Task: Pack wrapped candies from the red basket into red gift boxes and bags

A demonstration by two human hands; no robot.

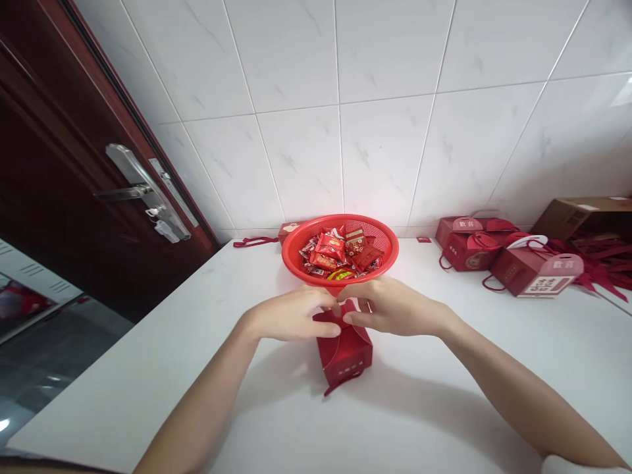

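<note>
A small red gift box [348,355] stands on the white table in front of me, with a dark red ribbon hanging at its front. My left hand [301,315] is at the box's upper left, thumb and fingers bent round its top flaps. From the right, my right hand [385,306] also pinches at the top flaps, its thumb near the middle. Both hands touch the box top, and their fingertips are partly hidden. Just behind them sits a red plastic basket [291,262] holding several wrapped sweets [330,245].
Red gift boxes [469,243] with ribbons stand at the right on the white table [197,349], beside a cardboard box [567,217] with red ribbons. A loose ribbon [254,242] lies left of the basket. A dark door [74,131] is at the left, a tiled wall behind.
</note>
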